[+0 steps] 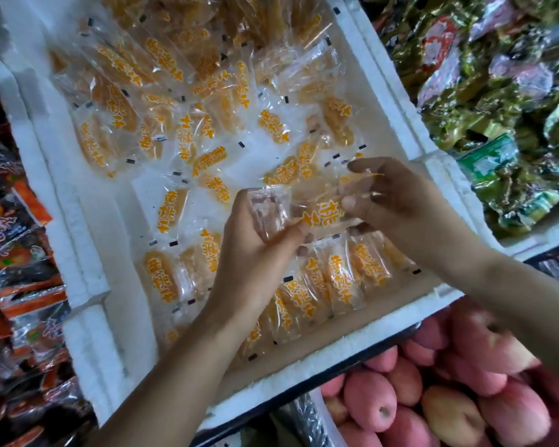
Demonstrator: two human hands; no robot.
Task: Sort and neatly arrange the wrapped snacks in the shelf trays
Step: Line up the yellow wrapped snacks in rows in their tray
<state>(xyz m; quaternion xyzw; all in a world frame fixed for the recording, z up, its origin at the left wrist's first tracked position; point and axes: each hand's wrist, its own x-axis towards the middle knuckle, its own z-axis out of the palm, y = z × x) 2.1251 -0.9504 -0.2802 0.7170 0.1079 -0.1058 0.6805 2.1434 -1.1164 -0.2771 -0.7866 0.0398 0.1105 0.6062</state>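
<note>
Fingers (pixel 305 237) of the left hand (pixel 259 253) curl around the clear end of a wrapped packet (pixel 320 216), thumb on top. The right hand (pixel 397 201) pinches the packet's orange-printed end between thumb and curled fingertips. I cannot tell whether I am seeing one packet or two pressed together, because the film glares. Both hands hold it in the middle of the frame, above the white foam tray (pixel 88 253) and just over the neat row (pixel 336 279) that leans along the tray's lower edge.

Risks, as I judge them:
- **Slipping:** the wrap looks slick, so a loose pinch could let it slide out, land crooked on the row and knock over the leaning packets.
- **Tearing:** pulling from both ends could tear a seam.
- **Disturbing the rest:** loose packets (pixel 188 137) lie jumbled toward the upper left, and a forearm sweeping low could drag them further out of order.
- **Mixing:** apples (pixel 384 404) sit below the tray at lower right and green packs (pixel 497 91) at upper right. A dropped packet could slip over the rim into either and get mixed in.
</note>
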